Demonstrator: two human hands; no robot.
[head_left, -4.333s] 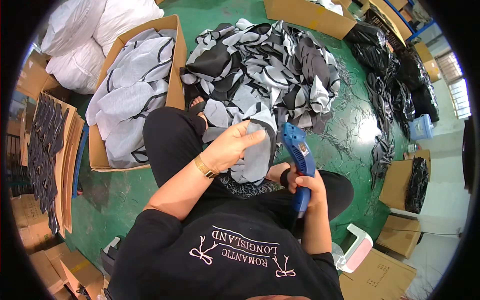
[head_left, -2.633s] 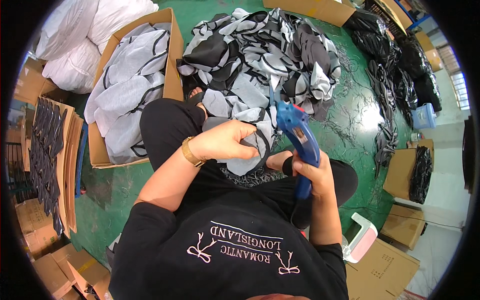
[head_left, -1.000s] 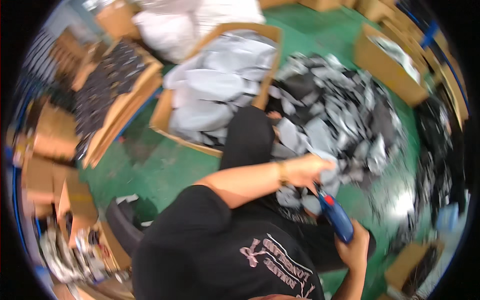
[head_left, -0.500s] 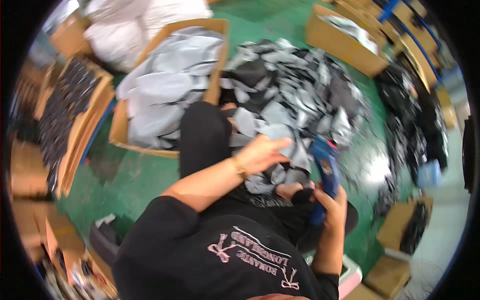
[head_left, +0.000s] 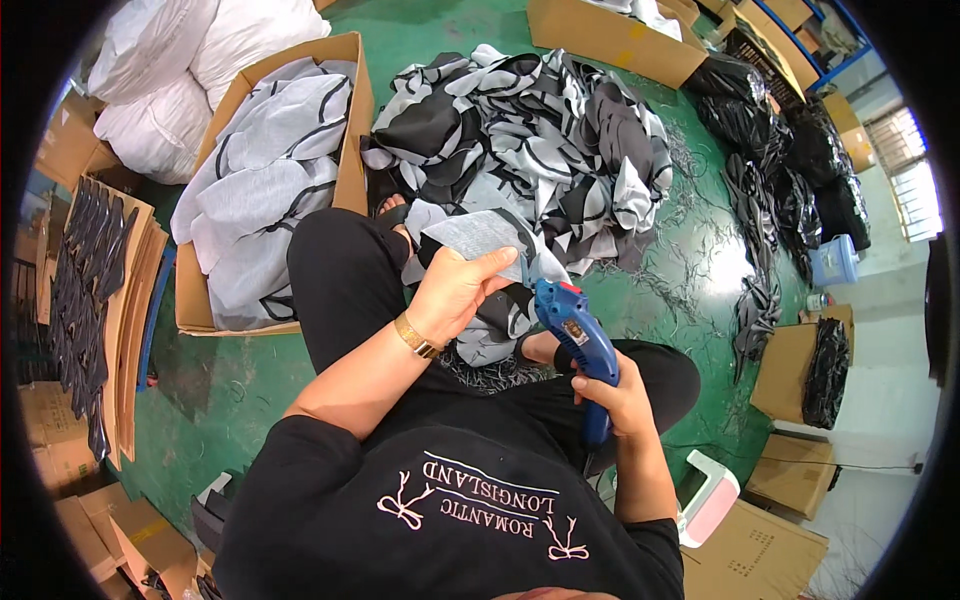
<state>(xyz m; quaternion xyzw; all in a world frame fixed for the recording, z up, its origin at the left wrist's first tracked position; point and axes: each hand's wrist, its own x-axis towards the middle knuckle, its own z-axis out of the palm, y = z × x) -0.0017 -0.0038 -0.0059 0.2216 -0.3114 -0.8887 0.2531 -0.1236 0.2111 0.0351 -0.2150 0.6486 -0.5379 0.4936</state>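
Observation:
My left hand [head_left: 452,290] pinches a light grey fabric piece [head_left: 478,234] with a dark edge between thumb and fingers. My right hand [head_left: 622,393] is wrapped round the handle of blue electric scissors [head_left: 578,335] with a red button on top. Their tip lies at the fabric's edge, close beside my left fingertips. Whether the blades are touching the cloth I cannot tell. Beyond my hands a large heap of grey and black fabric pieces [head_left: 545,140] covers the floor, and a few pieces lie between my legs.
At my left stands an open cardboard box [head_left: 362,150] full of grey fabric pieces, with white sacks [head_left: 165,120] behind it. Black plastic bags [head_left: 740,110] line the right side near a blue bucket [head_left: 838,262]. Dark thread scraps lie on the green floor [head_left: 700,290].
The electric scissors have tilted left and come close to my left hand, their tip now at the fabric's edge. The whole view has shifted.

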